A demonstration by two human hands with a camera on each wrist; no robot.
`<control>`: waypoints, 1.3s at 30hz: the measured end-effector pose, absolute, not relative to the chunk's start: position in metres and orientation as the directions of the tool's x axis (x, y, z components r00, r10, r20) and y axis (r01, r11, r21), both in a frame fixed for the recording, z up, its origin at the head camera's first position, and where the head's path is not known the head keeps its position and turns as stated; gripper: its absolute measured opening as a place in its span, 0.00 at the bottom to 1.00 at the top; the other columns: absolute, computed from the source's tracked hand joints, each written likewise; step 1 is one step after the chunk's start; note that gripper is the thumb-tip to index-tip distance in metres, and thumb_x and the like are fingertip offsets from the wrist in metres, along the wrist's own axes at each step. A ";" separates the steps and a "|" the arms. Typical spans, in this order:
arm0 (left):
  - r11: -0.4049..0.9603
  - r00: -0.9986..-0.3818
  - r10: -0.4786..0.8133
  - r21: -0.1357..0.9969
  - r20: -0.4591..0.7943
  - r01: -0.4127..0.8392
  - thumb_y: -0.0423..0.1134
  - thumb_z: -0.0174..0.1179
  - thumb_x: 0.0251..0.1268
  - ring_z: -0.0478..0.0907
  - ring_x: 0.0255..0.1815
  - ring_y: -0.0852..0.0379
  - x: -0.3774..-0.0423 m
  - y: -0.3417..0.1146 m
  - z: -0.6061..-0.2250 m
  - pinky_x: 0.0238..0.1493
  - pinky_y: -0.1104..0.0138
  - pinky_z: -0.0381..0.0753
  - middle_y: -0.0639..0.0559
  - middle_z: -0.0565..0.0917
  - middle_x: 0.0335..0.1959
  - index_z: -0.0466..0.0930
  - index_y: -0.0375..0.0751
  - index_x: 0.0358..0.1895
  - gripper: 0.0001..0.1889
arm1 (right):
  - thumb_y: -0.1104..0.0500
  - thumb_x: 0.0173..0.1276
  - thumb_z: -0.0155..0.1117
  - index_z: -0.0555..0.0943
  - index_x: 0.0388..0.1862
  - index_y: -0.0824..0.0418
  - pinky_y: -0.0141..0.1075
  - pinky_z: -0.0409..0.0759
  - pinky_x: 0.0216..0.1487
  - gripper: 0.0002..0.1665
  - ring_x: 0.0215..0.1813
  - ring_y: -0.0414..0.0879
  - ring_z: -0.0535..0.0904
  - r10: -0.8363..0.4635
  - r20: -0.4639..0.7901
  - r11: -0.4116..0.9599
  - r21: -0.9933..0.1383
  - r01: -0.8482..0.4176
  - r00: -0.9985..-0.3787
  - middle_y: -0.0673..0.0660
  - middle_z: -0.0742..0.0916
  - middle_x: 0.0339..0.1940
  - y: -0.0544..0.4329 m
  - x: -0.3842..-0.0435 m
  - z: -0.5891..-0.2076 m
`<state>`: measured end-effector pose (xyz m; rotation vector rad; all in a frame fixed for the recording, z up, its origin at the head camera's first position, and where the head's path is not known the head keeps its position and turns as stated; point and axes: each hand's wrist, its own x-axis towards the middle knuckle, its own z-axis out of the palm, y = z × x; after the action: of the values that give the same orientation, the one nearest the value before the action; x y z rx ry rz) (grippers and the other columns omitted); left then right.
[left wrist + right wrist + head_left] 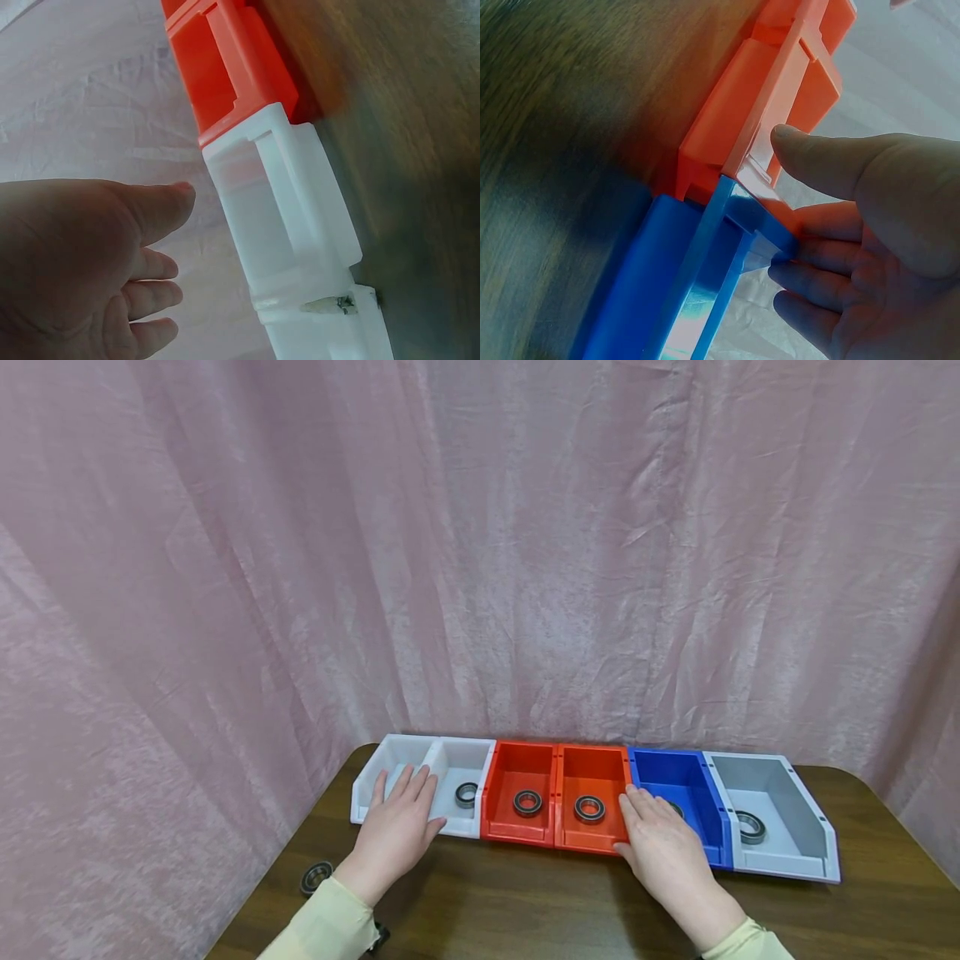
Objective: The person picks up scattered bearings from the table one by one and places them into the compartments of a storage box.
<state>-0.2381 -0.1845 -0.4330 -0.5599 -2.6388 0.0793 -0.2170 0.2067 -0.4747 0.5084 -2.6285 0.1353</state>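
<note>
My left hand (pixel 397 831) hovers over the front of the two white bins (pixel 461 755), fingers extended and nothing in its grasp. My right hand (pixel 663 847), also holding nothing, is at the shared wall of the orange bin (pixel 592 758) and the blue bin (pixel 663 763). In the right wrist view its fingertips (pixel 784 271) are right at that wall. Ring-shaped ball bearings lie in the right-hand white bin, the red bin (pixel 521 758), the orange bin and the blue bin, where the hand partly hides one. The left hand partly covers the leftmost bin.
At the right end of the row, a grey bin (pixel 780 793) holds another bearing (pixel 759 836). A loose bearing (pixel 307 881) lies on the brown wooden table (pixel 510 902), beside the left forearm. Behind the bins hangs a pink curtain (pixel 525 568).
</note>
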 end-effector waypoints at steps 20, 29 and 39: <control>0.919 -0.808 0.386 -0.114 0.445 0.376 0.50 0.79 0.68 0.74 0.78 0.33 -0.209 -0.206 -0.438 0.77 0.28 0.63 0.35 0.81 0.74 0.80 0.32 0.72 0.36 | 0.52 0.63 0.87 0.83 0.68 0.74 0.61 0.77 0.75 0.41 0.72 0.69 0.81 -0.325 0.428 0.930 -0.020 -0.368 -0.844 0.73 0.84 0.71 0.204 -0.217 -0.472; 0.923 -0.824 0.380 -0.118 0.421 0.365 0.52 0.77 0.70 0.75 0.77 0.34 -0.198 -0.221 -0.447 0.75 0.27 0.65 0.37 0.81 0.74 0.80 0.34 0.73 0.36 | 0.52 0.62 0.88 0.83 0.67 0.74 0.60 0.77 0.74 0.41 0.71 0.68 0.82 -0.330 0.439 0.929 -0.006 -0.370 -0.836 0.73 0.84 0.71 0.206 -0.216 -0.474; 0.936 -0.843 0.347 -0.091 0.410 0.341 0.51 0.77 0.70 0.74 0.78 0.33 -0.192 -0.231 -0.447 0.77 0.28 0.63 0.36 0.80 0.75 0.79 0.32 0.74 0.37 | 0.51 0.62 0.88 0.83 0.68 0.74 0.61 0.76 0.75 0.42 0.72 0.69 0.81 -0.318 0.424 0.933 -0.019 -0.359 -0.848 0.73 0.83 0.71 0.206 -0.217 -0.473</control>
<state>-0.1924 -0.2310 -0.4471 -0.4973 -2.6620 0.0201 -0.2174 0.2057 -0.4734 0.4899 -2.6665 0.1353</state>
